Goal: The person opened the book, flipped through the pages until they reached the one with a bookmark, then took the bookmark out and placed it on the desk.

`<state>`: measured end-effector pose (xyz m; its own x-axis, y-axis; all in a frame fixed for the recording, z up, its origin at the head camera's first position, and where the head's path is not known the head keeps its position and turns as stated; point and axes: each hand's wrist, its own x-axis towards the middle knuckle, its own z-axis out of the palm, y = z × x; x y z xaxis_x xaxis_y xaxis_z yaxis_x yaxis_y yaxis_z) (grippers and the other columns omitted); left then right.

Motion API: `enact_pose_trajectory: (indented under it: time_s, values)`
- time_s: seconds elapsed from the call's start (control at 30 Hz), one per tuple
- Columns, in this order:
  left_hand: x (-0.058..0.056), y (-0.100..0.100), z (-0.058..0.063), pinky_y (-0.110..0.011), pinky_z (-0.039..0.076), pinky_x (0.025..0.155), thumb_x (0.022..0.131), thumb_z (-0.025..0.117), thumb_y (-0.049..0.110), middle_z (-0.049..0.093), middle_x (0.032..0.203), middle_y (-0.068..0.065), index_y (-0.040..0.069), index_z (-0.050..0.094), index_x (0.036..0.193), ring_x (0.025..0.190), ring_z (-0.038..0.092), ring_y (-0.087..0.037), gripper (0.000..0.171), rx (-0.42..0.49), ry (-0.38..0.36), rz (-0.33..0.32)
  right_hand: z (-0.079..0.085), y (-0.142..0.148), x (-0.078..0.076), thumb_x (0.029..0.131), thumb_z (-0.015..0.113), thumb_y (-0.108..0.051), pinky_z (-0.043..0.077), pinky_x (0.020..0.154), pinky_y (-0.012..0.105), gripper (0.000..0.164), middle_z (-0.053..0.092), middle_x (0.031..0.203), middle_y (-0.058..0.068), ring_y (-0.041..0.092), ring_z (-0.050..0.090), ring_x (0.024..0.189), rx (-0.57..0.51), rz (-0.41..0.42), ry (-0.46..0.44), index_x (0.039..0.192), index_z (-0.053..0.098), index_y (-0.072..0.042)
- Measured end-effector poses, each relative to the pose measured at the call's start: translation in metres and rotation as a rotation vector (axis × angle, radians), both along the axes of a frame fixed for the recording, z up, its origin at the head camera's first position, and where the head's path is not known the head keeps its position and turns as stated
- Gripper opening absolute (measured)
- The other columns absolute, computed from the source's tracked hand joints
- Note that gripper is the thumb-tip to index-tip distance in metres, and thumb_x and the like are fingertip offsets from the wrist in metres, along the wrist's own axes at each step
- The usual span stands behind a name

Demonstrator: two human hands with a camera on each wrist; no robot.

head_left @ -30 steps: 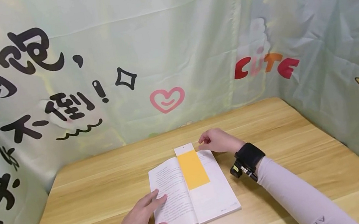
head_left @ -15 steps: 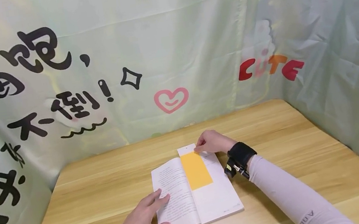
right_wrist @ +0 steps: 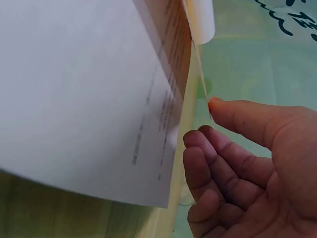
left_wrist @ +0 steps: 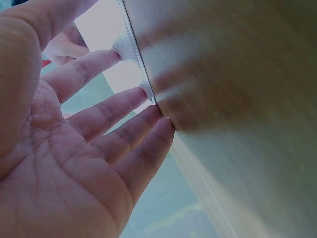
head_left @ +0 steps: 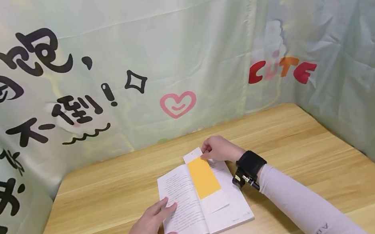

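An open book (head_left: 230,209) lies on the table, its left page printed with text. Across the right page beside the gutter is a long card like a bookmark (head_left: 204,177), yellow with white ends and a small hole at the top. Its lower white end stands out from the page with a shadow line beneath. My right hand (head_left: 219,148) pinches the card's right edge near the top. In the right wrist view, that thin edge sits between the thumb (right_wrist: 242,116) and forefinger. My left hand (head_left: 144,232) rests with spread fingers on the left page's outer edge.
The wooden table (head_left: 102,202) spreads around the book. Printed fabric (head_left: 171,54) hangs behind it and along both sides. A black strap with a small camera (head_left: 249,166) is on my right wrist.
My right hand has come left from beside the card and taken hold of its upper right edge. The card has tilted and its lower end has risen slightly. My left hand stays put.
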<state>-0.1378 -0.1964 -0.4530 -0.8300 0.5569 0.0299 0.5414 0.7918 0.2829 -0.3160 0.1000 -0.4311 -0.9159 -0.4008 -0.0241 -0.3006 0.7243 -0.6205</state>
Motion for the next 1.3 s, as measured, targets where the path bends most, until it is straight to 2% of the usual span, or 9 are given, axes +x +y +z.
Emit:
enact_pose_trajectory:
  time_s: [0.13, 0.3, 0.5, 0.67, 0.83, 1.1, 1.3]
  values:
    - [0.000, 0.000, 0.000, -0.046, 0.041, 0.097, 0.085, 0.066, 0.051, 0.038, 0.147, -0.013, 0.019, 0.049, 0.144, 0.128, 0.041, -0.030, 0.070, -0.005, -0.003, -0.001, 0.003, -0.001, 0.005, 0.083, 0.075, -0.024, 0.044, 0.057, 0.024, 0.018, 0.062, 0.074, -0.001, 0.015, 0.056, 0.066, -0.031, -0.022, -0.017, 0.090, 0.066, -0.010]
    - [0.000, 0.001, 0.001, -0.046, 0.040, 0.098, 0.085, 0.066, 0.051, 0.038, 0.147, -0.013, 0.019, 0.049, 0.144, 0.129, 0.040, -0.030, 0.070, -0.012, -0.002, 0.002, 0.007, -0.002, 0.012, 0.084, 0.075, -0.022, 0.043, 0.051, 0.024, 0.029, 0.066, 0.072, 0.004, 0.020, 0.064, 0.063, -0.113, -0.036, -0.110, 0.105, 0.065, -0.004]
    - [0.001, 0.001, 0.001, -0.046, 0.041, 0.097, 0.085, 0.067, 0.050, 0.038, 0.147, -0.014, 0.018, 0.049, 0.144, 0.128, 0.041, -0.031, 0.069, -0.011, -0.007, -0.001, 0.008, -0.002, 0.019, 0.084, 0.075, -0.016, 0.047, 0.050, 0.025, 0.034, 0.065, 0.069, 0.006, 0.024, 0.064, 0.061, -0.195, -0.056, -0.157, 0.112, 0.063, -0.003]
    - [0.001, 0.001, 0.001, -0.047, 0.041, 0.097, 0.085, 0.068, 0.048, 0.038, 0.147, -0.015, 0.018, 0.049, 0.144, 0.128, 0.041, -0.031, 0.069, -0.005, 0.000, -0.003, 0.009, 0.002, 0.021, 0.084, 0.074, -0.015, 0.054, 0.058, 0.035, 0.034, 0.065, 0.072, 0.008, 0.028, 0.065, 0.063, -0.252, -0.057, -0.151, 0.113, 0.063, -0.003]
    - [0.001, 0.001, 0.001, -0.047, 0.041, 0.097, 0.084, 0.068, 0.049, 0.038, 0.147, -0.015, 0.017, 0.050, 0.144, 0.128, 0.041, -0.031, 0.070, -0.005, 0.006, -0.003, 0.018, 0.015, 0.024, 0.085, 0.073, -0.015, 0.055, 0.064, 0.046, 0.034, 0.066, 0.073, 0.009, 0.033, 0.065, 0.067, -0.291, -0.059, -0.106, 0.114, 0.062, -0.002]
    - [0.001, 0.000, 0.000, -0.045, 0.041, 0.097, 0.084, 0.070, 0.046, 0.039, 0.146, -0.014, 0.015, 0.050, 0.143, 0.129, 0.040, -0.030, 0.069, 0.017, 0.028, -0.015, 0.027, 0.049, 0.030, 0.086, 0.073, -0.017, 0.054, 0.067, 0.050, 0.036, 0.066, 0.073, 0.010, 0.038, 0.064, 0.070, -0.362, -0.097, -0.088, 0.116, 0.061, -0.002]
    - [0.002, 0.000, 0.001, -0.045, 0.041, 0.097, 0.084, 0.069, 0.046, 0.038, 0.147, -0.014, 0.016, 0.050, 0.143, 0.130, 0.039, -0.030, 0.069, 0.016, 0.011, -0.009, 0.026, 0.075, 0.032, 0.087, 0.072, -0.016, 0.055, 0.066, 0.044, 0.038, 0.066, 0.075, 0.009, 0.037, 0.064, 0.072, -0.369, -0.107, -0.082, 0.119, 0.060, 0.000]
